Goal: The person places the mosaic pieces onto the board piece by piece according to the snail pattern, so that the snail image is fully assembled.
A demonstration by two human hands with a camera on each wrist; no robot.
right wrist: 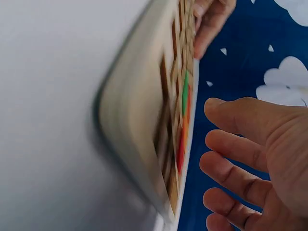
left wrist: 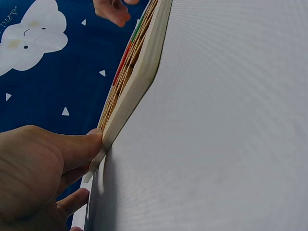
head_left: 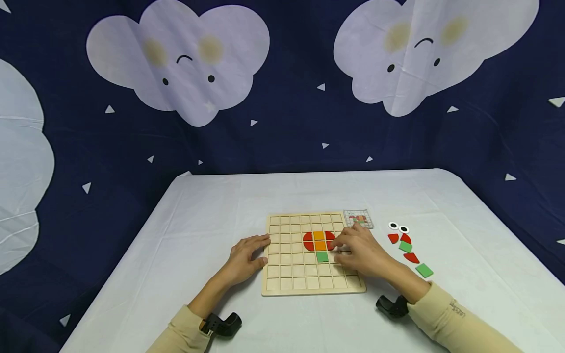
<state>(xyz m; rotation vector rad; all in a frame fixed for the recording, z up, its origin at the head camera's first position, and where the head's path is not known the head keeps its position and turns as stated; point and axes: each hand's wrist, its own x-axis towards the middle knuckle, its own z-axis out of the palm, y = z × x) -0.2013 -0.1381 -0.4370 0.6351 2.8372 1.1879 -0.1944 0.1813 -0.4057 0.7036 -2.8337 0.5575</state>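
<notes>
Fingers (right wrist: 236, 147) of the right hand (head_left: 361, 248) hover, parted, above the wooden board (head_left: 286, 271).

Cloud-print backdrop (head_left: 287, 98) behind white table (head_left: 207, 211)

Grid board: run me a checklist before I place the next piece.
1. Grid board steadied: ok, the left hand touches its left edge.
2. Right hand free: ok, the right wrist view shows its fingers apart with no piece between them.
3. Orange squares placed: ok, two sit one above the other, with the green square below.
4. Lower-right red piece seated: cannot tell, the fingers partly hide it.
5. Reference card unobstructed: not ok, the right hand overlaps its lower edge in the head view.
6. Loose pieces within reach: probably ok, they lie right of the board.
</notes>
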